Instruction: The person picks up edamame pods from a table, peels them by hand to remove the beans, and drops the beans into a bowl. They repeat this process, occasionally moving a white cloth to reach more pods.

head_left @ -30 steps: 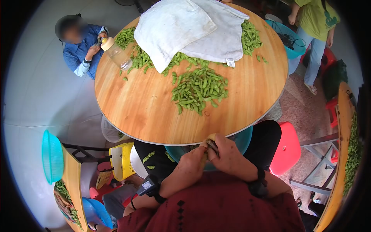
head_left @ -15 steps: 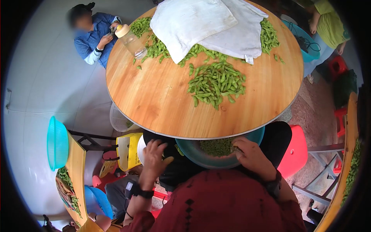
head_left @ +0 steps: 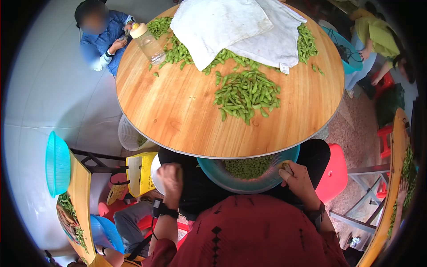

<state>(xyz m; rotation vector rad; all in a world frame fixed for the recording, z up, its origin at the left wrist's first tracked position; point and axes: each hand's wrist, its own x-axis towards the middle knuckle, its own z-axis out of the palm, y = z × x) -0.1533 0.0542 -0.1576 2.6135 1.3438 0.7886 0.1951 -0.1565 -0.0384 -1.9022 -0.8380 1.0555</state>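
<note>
My left hand (head_left: 171, 181) is beside the white bucket (head_left: 156, 174) at my left knee. Its fingers are smeared by motion and point down, away from view. Over the right rim of a teal basin (head_left: 213, 172) in my lap is my right hand (head_left: 299, 181). Thumb and fingers are pinched together, with something small and yellowish at their tips that I cannot make out. Shelled green beans (head_left: 249, 167) cover the basin's bottom, partly hidden by the table edge. A pile of edamame pods (head_left: 247, 95) lies on the round wooden table (head_left: 178, 115) in front.
White cloths (head_left: 222, 29) cover more pods at the table's back, beside a clear bottle (head_left: 151, 46). A person (head_left: 104, 38) stands at the far left, another (head_left: 373, 40) at the far right. A yellow bag (head_left: 140, 173) and a red stool (head_left: 333, 172) flank my legs.
My left hand has gone from spread fingers to a more bunched shape, moving slightly left. My right hand has shifted right, toward the basin's outer rim. The right-hand person has bent over.
</note>
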